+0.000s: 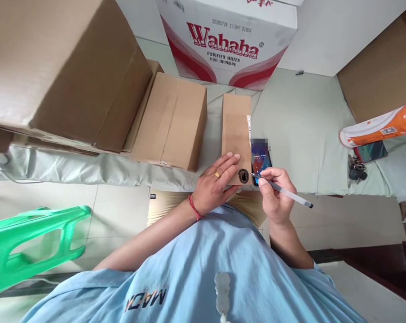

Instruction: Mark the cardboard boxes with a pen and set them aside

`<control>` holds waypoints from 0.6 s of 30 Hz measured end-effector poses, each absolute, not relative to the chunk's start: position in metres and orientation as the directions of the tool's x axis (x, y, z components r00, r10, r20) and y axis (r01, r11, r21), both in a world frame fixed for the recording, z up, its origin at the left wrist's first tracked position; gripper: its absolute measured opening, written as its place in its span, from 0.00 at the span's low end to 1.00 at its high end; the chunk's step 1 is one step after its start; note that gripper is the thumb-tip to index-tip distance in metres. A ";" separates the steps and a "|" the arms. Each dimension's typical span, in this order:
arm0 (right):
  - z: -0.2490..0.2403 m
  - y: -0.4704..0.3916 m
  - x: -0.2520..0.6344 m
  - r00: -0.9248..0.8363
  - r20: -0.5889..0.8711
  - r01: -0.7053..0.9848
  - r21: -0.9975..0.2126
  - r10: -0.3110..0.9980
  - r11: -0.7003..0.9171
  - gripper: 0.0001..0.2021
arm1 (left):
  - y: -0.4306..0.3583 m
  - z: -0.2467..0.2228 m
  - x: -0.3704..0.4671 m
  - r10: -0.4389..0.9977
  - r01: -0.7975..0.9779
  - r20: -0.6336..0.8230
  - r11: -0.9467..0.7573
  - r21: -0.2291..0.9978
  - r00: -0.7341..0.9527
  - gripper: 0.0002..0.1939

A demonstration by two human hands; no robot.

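Note:
A long strip of brown cardboard (236,134) lies on the cloth-covered table, reaching its front edge. Near the strip's lower end is a dark-rimmed hole (244,176). My left hand (214,181) lies flat over the strip's lower left part, its fingers stretched beside the hole. In my right hand (277,195) a pen (292,194) is pinched between thumb and fingers, its tip pointing left, close to the hole and the strip's right edge. Partly behind my right hand, a phone (261,157) with a lit screen lies along the strip's right side.
Brown boxes (169,116) stand on the left, and a white and red Wahaba-style water carton (228,49) at the back. On the right are an orange and white bottle (378,126), a second phone (372,151) and keys (357,168). A green stool (68,229) stands lower left.

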State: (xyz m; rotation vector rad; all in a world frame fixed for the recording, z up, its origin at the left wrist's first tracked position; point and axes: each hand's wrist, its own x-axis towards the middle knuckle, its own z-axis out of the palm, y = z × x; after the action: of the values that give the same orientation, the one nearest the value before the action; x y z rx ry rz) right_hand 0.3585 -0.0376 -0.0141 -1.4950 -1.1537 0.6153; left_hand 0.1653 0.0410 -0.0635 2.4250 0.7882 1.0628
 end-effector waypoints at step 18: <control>-0.003 -0.024 0.342 0.259 0.293 0.580 -0.809 0.920 0.095 0.03 | 0.039 -0.069 0.167 0.636 0.348 0.539 -0.764 0.544 0.553 0.26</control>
State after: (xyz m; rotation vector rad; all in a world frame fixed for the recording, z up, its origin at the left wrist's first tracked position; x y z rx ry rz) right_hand 0.3420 -0.0238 -0.0027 -1.5929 -1.4281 0.4559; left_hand 0.1669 0.0388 -0.0694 2.4163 0.8030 1.0577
